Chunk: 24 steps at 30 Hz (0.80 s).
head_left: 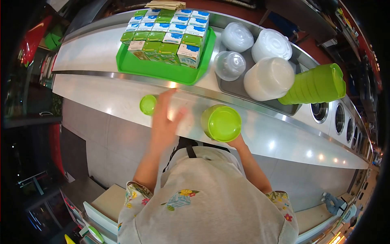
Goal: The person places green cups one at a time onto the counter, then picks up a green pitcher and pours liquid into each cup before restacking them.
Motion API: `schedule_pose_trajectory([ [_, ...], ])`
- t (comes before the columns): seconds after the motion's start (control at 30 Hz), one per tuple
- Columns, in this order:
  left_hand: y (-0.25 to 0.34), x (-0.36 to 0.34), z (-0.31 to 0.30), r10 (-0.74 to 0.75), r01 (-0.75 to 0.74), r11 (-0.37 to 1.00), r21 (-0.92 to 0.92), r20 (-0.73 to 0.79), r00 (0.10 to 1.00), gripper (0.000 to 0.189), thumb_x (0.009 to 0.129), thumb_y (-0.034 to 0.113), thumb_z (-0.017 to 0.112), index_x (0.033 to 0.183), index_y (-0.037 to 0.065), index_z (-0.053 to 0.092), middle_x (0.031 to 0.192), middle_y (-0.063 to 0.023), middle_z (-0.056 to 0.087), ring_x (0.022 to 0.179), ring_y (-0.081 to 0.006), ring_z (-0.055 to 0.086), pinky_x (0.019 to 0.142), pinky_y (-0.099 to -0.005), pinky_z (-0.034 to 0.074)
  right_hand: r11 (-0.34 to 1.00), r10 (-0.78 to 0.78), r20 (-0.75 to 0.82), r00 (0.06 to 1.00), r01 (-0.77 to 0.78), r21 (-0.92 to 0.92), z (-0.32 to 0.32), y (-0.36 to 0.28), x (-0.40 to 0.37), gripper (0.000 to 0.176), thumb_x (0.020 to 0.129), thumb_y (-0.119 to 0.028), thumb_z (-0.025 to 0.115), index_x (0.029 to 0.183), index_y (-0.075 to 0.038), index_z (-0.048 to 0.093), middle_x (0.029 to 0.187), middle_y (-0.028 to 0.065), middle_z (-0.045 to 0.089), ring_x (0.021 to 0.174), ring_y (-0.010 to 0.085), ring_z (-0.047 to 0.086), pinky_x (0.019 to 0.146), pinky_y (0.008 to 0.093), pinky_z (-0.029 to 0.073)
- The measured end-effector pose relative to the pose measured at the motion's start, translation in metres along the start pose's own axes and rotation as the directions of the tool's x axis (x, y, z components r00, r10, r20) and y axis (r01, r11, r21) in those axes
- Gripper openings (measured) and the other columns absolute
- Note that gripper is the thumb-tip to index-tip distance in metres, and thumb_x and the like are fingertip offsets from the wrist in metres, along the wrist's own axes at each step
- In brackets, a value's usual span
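nearest the lens: grey apron (203, 199) over the person's own chest, floral sleeves (136, 193) at both shoulders, both forearms reaching up to the table (101, 95).

left hand (164, 118): blurred, fingers spread wide, holding nothing. it hovers over the front strip of the table, just beside a small green cup (148, 104) that stands upright near the raised steel edge. cannot tell whether a fingertip touches the cup.

right hand (236, 142): mostly hidden behind a green bowl (221, 123). it grips the bowl from the underside, with the mouth tipped toward the camera. probably held so to keep the inside in view. the bowl is over the front of the table, right of the cup and apart from it.

back shelf, left: green tray (162, 70) packed with small cartons (166, 36) in tight rows, likely so they can be counted and taken one at a time.

back shelf, right: grey tray (231, 87) with clear and white lidded containers (269, 78), some on their sides. a stack of green bowls (319, 83) lies on its side against them, nested to save room and within reach of the right arm.

far right: round openings (319, 110) sunk in the steel top.
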State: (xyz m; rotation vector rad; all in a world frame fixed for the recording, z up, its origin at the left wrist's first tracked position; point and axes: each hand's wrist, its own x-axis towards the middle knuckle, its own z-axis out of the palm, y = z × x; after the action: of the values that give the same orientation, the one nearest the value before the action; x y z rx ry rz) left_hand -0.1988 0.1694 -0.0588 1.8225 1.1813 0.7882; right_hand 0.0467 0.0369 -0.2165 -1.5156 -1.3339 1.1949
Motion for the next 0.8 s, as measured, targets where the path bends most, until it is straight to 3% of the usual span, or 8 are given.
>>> schedule_pose_trajectory([
  [0.07,-0.057,0.008,-0.022,-0.198,0.21,0.973,0.1,-0.117,0.973,0.086,0.072,0.047,0.083,0.137,0.004,0.047,0.135,-0.0237,0.048,0.125,-0.0419,0.047,0.104,-0.0489,0.039,0.997,-0.007,-0.152,0.988,0.018,0.074,0.006,0.009,-0.002,0.054,0.077,-0.016,0.085,0.126,-0.009,0.064,0.126,0.0092,0.065,0.116,0.0246,0.06,0.098,0.039,0.049],
  [0.1,-0.093,0.006,-0.026,-0.196,0.208,0.973,0.103,-0.113,0.974,0.086,0.072,0.047,0.083,0.137,0.004,0.047,0.135,-0.0237,0.048,0.125,-0.0419,0.047,0.104,-0.0489,0.039,0.997,-0.006,-0.156,0.988,0.018,0.078,0.006,0.007,-0.002,0.054,0.077,-0.016,0.085,0.126,-0.009,0.064,0.126,0.0092,0.065,0.116,0.0246,0.06,0.098,0.039,0.049],
  [0.17,-0.159,0.001,-0.029,-0.131,0.235,0.722,0.65,-0.205,0.97,0.092,0.068,0.045,0.086,0.14,0.006,0.044,0.137,-0.0234,0.045,0.122,-0.0444,0.047,0.101,-0.0494,0.042,0.999,0.008,-0.139,0.99,-0.003,0.041,0.004,-0.003,-0.001,0.054,0.077,-0.015,0.084,0.126,-0.009,0.063,0.126,0.0095,0.065,0.116,0.0241,0.06,0.098,0.0382,0.049],
  [0.27,-0.196,-0.008,-0.03,-0.223,0.223,0.595,0.772,-0.108,0.969,0.099,0.063,0.039,0.09,0.142,0.007,0.04,0.137,-0.0235,0.042,0.12,-0.0462,0.047,0.098,-0.0512,0.045,0.999,0.024,-0.136,0.99,-0.018,0.044,0.004,-0.007,-0.001,0.054,0.077,-0.015,0.084,0.126,-0.009,0.063,0.126,0.0089,0.065,0.116,0.0238,0.06,0.098,0.0379,0.049],
  [0.37,-0.232,-0.007,-0.026,-0.17,0.221,0.825,0.52,-0.145,0.975,0.106,0.059,0.033,0.092,0.145,0.008,0.036,0.136,-0.0238,0.042,0.121,-0.046,0.047,0.097,-0.0521,0.047,1.0,0.022,-0.156,0.987,-0.025,-0.018,0.007,0.014,-0.003,0.056,0.077,-0.016,0.084,0.127,-0.009,0.063,0.127,0.0085,0.065,0.116,0.0236,0.06,0.098,0.0378,0.048],
  [0.47,-0.235,-0.008,-0.017,-0.147,0.239,0.865,0.441,-0.233,0.961,0.105,0.057,0.028,0.093,0.144,0.007,0.037,0.135,-0.0213,0.043,0.122,-0.0436,0.048,0.097,-0.0508,0.047,0.986,0.129,-0.05,0.99,-0.123,0.116,0.003,0.015,-0.001,0.09,0.072,-0.019,0.086,0.148,-0.004,0.039,0.151,0.0163,0.043,0.137,0.0277,0.044,0.114,0.0362,0.034],
  [0.6,-0.231,-0.008,-0.009,-0.059,0.189,0.872,0.451,-0.286,0.956,0.103,0.058,0.028,0.092,0.143,0.006,0.037,0.135,-0.0192,0.043,0.121,-0.0399,0.05,0.097,-0.0486,0.048,0.988,0.12,-0.022,0.993,-0.117,0.103,-0.002,0.0,0.003,0.098,0.07,-0.02,0.089,0.149,-0.005,0.035,0.15,0.014,0.043,0.137,0.0274,0.044,0.114,0.0363,0.034],
  [0.8,-0.161,-0.024,-0.017,-0.245,0.383,0.854,0.353,-0.377,0.893,0.099,0.057,0.028,0.092,0.139,0.005,0.042,0.129,-0.0174,0.046,0.118,-0.0357,0.052,0.096,-0.046,0.048,0.972,-0.183,-0.099,0.978,0.196,0.133,-0.008,-0.036,0.017,0.087,0.065,-0.018,0.09,0.139,-0.006,0.046,0.133,0.0114,0.054,0.125,0.0265,0.052,0.107,0.0368,0.039],
])
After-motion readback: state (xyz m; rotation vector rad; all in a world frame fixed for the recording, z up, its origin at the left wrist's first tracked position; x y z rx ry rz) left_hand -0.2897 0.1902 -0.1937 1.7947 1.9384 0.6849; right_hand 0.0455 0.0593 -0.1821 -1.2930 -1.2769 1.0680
